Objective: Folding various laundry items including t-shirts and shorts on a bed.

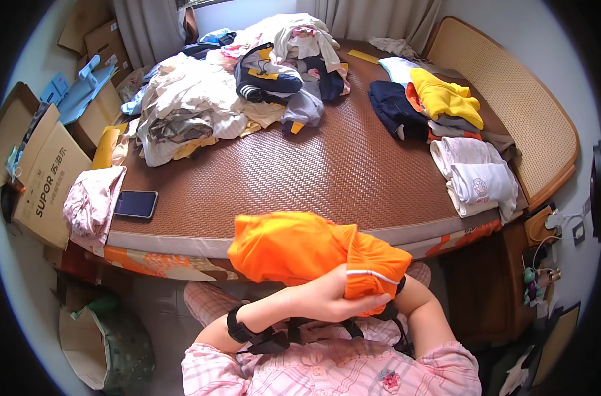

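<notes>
The left hand (327,297) reaches across the front of the body, fingers pointing right, gripping the near side of the orange garment (287,247). The right forearm (427,313) angles inward; its hand is hidden by the cloth, so its grip cannot be told. The garment, bunched at the hands, looks light, soft and hardly fragile; the seam by the white piping (374,273) should give the firmest hold. Beyond the hands lie a clothes heap (195,99) ahead-left and folded clothes (475,175) ahead-right.
</notes>
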A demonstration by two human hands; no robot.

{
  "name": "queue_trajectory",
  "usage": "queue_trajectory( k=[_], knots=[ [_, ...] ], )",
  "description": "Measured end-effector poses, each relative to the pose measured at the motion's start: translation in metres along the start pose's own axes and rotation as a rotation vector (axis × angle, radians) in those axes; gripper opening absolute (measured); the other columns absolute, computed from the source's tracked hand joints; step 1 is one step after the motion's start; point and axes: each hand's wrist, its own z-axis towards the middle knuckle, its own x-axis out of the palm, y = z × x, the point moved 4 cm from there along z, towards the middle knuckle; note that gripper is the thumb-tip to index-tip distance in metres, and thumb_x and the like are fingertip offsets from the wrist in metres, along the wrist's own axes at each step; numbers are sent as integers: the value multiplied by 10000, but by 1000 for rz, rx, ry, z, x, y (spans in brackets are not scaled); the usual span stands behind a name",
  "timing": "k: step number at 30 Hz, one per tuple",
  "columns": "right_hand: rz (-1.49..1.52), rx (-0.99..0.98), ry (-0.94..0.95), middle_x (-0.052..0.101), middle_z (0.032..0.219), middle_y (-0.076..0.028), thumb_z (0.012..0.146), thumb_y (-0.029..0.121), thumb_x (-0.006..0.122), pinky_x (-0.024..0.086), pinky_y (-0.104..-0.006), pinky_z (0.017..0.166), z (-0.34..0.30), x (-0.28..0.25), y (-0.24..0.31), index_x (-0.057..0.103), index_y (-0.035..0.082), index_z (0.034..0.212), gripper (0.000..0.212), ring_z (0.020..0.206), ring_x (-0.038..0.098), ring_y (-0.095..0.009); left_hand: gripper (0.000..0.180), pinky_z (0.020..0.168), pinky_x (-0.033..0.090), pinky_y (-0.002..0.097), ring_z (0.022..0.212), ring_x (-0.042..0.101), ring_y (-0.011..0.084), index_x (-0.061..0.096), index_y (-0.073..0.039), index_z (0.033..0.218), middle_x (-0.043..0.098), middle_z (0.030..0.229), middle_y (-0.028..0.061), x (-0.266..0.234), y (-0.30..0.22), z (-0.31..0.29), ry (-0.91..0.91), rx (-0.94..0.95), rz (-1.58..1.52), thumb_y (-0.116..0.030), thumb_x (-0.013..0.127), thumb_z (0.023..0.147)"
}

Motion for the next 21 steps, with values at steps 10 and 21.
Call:
queue_trajectory(
  k=[10, 21],
  knots=[
    [595, 28, -57, 498, 1338, -114, 956, 123, 537, 403, -305, 1026, -11, -18, -32, 426, 56, 1382, 445, 1202, 514, -198, 385, 936, 444, 278, 1085, 573, 121, 575, 17, 1222, 626, 1166, 54, -26, 12, -5, -463, -276, -329, -294, 516, 1004],
    [892, 29, 72, 460, 1390, -113, 967, 151, 534, 375, -309, 1065, 8, -20, -50, 396, 61, 1411, 474, 1253, 479, -188, 345, 897, 451, 258, 1048, 543, 64, 554, -4, 1204, 587, 1133, 13, -40, 6, -9, -395, -274, -580, -219, 628, 946]
  ],
)
